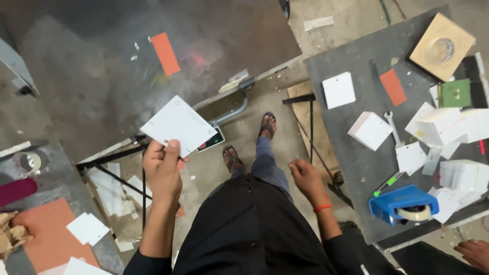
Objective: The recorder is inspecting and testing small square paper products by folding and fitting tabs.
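I am standing and looking straight down at my legs and sandalled feet. My left hand (162,168) is raised and pinches the lower corner of a white square card (178,125), held flat and tilted like a diamond. My right hand (305,174), with a red band at its wrist, hangs loosely curled beside my right thigh and holds nothing. It is near the left edge of a dark grey table (356,168).
On the grey table lie several white square cards (338,89), an orange card (393,87), a blue tape dispenser (403,204), a wrench, a green box and a tan board. A dark metal table (102,76) stands at upper left. Another person's hand (473,252) shows at lower right.
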